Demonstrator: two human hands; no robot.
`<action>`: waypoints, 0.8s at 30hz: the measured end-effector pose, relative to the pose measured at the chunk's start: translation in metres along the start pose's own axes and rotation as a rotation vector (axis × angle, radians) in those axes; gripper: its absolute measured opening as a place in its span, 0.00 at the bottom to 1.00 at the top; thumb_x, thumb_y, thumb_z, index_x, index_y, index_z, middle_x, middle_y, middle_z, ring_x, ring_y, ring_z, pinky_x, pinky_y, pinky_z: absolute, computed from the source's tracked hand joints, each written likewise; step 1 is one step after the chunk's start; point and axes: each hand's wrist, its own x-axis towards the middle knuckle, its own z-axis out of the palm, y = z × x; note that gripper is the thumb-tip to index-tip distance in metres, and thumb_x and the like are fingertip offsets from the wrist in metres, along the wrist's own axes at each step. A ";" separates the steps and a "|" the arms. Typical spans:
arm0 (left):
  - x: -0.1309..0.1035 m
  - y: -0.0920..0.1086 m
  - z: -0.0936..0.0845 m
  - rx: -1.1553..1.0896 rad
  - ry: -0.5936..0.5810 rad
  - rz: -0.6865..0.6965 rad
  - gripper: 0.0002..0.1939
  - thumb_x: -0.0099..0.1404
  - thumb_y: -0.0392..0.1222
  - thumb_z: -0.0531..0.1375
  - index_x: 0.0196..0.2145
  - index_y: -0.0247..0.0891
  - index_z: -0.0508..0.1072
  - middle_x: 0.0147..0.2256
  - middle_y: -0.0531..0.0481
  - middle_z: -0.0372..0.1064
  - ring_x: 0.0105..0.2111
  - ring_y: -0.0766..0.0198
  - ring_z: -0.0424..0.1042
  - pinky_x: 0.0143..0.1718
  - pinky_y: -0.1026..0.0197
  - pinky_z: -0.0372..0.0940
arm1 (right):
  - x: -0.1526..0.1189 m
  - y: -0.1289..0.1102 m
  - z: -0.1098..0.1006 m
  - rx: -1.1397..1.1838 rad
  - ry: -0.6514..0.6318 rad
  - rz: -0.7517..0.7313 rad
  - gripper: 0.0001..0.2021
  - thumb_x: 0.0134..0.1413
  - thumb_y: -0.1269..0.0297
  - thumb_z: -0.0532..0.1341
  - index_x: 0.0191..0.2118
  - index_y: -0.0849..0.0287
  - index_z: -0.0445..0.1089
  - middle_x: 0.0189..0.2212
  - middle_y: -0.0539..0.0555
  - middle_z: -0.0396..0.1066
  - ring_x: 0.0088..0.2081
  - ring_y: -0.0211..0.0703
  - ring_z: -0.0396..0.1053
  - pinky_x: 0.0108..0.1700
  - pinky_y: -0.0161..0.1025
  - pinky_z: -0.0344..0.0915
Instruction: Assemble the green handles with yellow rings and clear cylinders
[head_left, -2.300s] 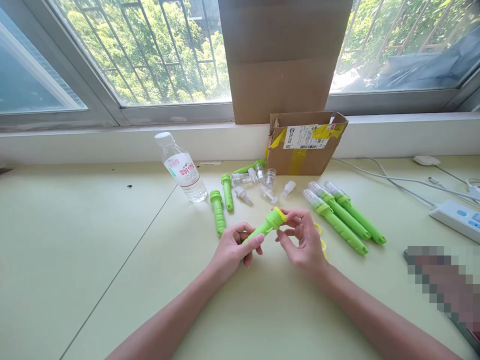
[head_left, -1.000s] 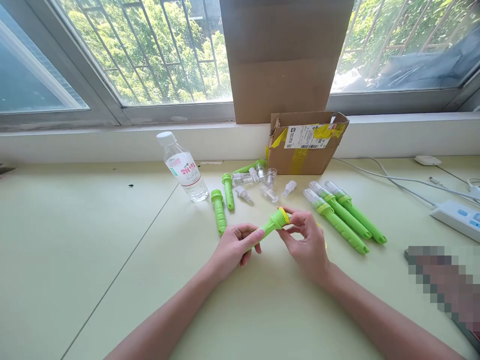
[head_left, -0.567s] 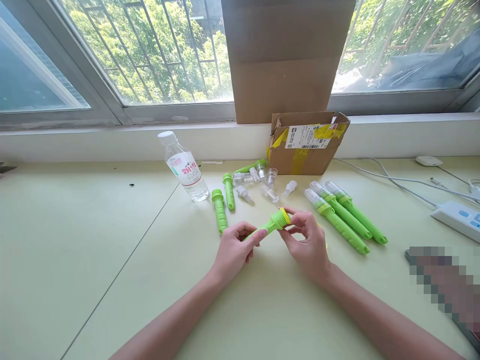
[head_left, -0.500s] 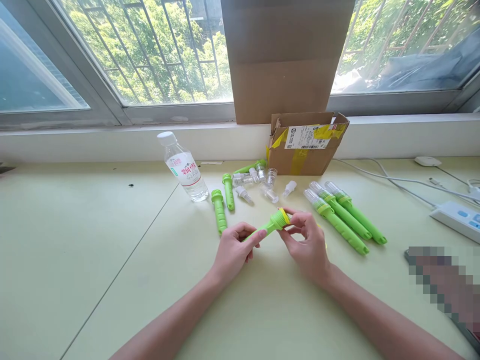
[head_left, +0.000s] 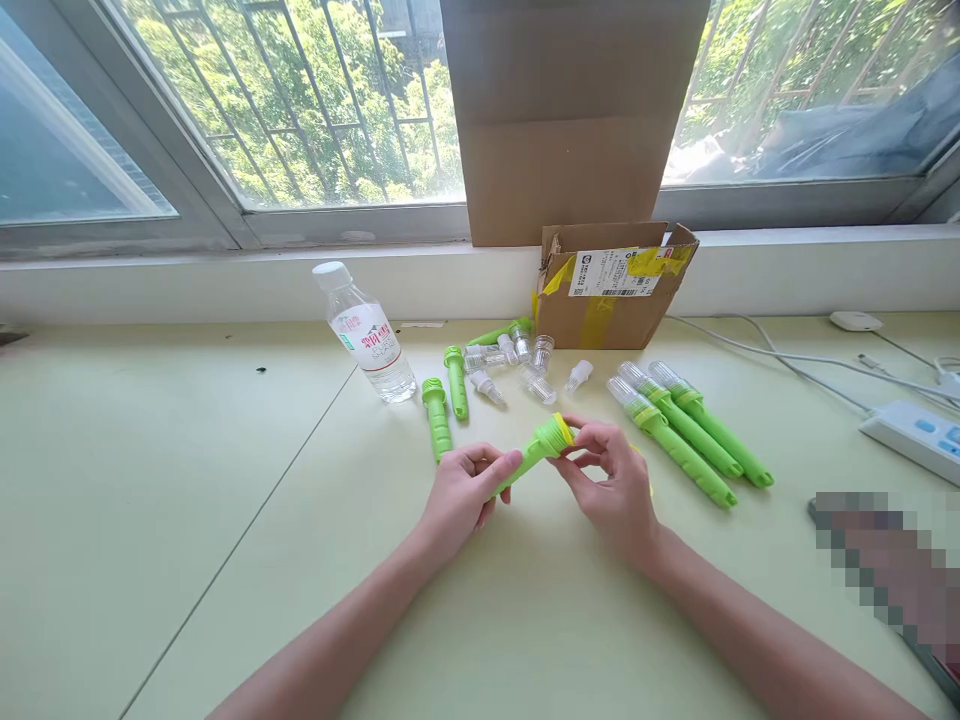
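Note:
My left hand [head_left: 471, 492] is closed round the shaft of a green plastic handle [head_left: 534, 455], which slants up to the right. At its wide threaded end sits a yellow ring [head_left: 564, 430], pinched by the fingertips of my right hand [head_left: 611, 490]. Part of another yellow piece [head_left: 649, 489] peeks out behind the right hand; most of it is hidden. Beyond my left hand lie two more green handles, a nearer one [head_left: 437, 420] and a farther one [head_left: 456, 383]. Three green handles with clear caps [head_left: 671, 428] lie side by side to the right.
Clear plastic caps [head_left: 538, 384] and white-topped nozzle pieces [head_left: 579, 376] lie behind my hands. A water bottle [head_left: 371, 345] stands back left, a cardboard box [head_left: 611, 300] against the wall. On the right are cables [head_left: 787, 357], a power strip [head_left: 915, 440] and a blurred-out object [head_left: 892, 570].
My left hand has shifted slightly left along the handle, showing more of its shaft. The handle's ringed end has moved a little left, with the right fingertips still at the yellow ring.

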 end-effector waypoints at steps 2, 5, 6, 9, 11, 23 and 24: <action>0.000 0.000 -0.002 -0.009 -0.023 0.002 0.21 0.61 0.58 0.59 0.25 0.35 0.67 0.19 0.56 0.64 0.12 0.77 0.50 0.15 0.69 0.45 | 0.001 -0.001 -0.001 0.011 0.000 -0.019 0.10 0.52 0.70 0.65 0.37 0.55 0.62 0.46 0.56 0.72 0.36 0.41 0.76 0.31 0.39 0.77; 0.001 -0.001 -0.003 -0.016 -0.053 0.008 0.22 0.62 0.58 0.58 0.25 0.35 0.65 0.19 0.55 0.65 0.11 0.77 0.50 0.15 0.69 0.45 | 0.002 0.000 -0.001 0.022 -0.008 -0.059 0.11 0.51 0.71 0.65 0.37 0.54 0.62 0.47 0.58 0.73 0.44 0.46 0.75 0.30 0.39 0.77; 0.001 -0.001 -0.003 -0.018 -0.057 0.009 0.22 0.62 0.58 0.58 0.25 0.35 0.65 0.20 0.55 0.66 0.12 0.77 0.51 0.15 0.68 0.45 | 0.002 0.000 -0.002 0.019 -0.008 -0.068 0.11 0.51 0.72 0.65 0.37 0.55 0.62 0.47 0.58 0.73 0.45 0.47 0.74 0.30 0.39 0.77; 0.001 -0.003 -0.001 -0.017 -0.028 0.023 0.20 0.61 0.58 0.58 0.27 0.36 0.67 0.22 0.54 0.67 0.13 0.76 0.53 0.15 0.68 0.47 | 0.002 0.000 -0.001 -0.002 0.012 -0.110 0.11 0.51 0.73 0.65 0.36 0.55 0.62 0.45 0.58 0.74 0.45 0.48 0.75 0.29 0.37 0.77; 0.000 -0.004 0.002 -0.010 0.021 0.078 0.18 0.59 0.56 0.62 0.29 0.37 0.67 0.23 0.56 0.65 0.15 0.75 0.55 0.16 0.69 0.50 | 0.002 0.000 0.000 -0.016 0.039 -0.174 0.11 0.52 0.75 0.64 0.35 0.55 0.62 0.40 0.56 0.75 0.47 0.50 0.75 0.28 0.36 0.76; -0.001 -0.010 0.007 0.083 0.255 0.253 0.16 0.52 0.49 0.68 0.25 0.36 0.70 0.22 0.56 0.63 0.21 0.71 0.60 0.22 0.67 0.57 | 0.001 -0.004 0.001 -0.020 0.059 -0.156 0.11 0.51 0.75 0.64 0.35 0.55 0.64 0.29 0.51 0.72 0.48 0.51 0.74 0.26 0.34 0.73; -0.001 -0.010 0.007 0.086 0.256 0.247 0.15 0.52 0.50 0.68 0.25 0.36 0.71 0.22 0.55 0.64 0.21 0.71 0.61 0.22 0.67 0.57 | 0.001 -0.004 0.001 -0.014 0.054 -0.142 0.10 0.51 0.75 0.64 0.35 0.55 0.64 0.30 0.52 0.73 0.48 0.50 0.74 0.26 0.34 0.73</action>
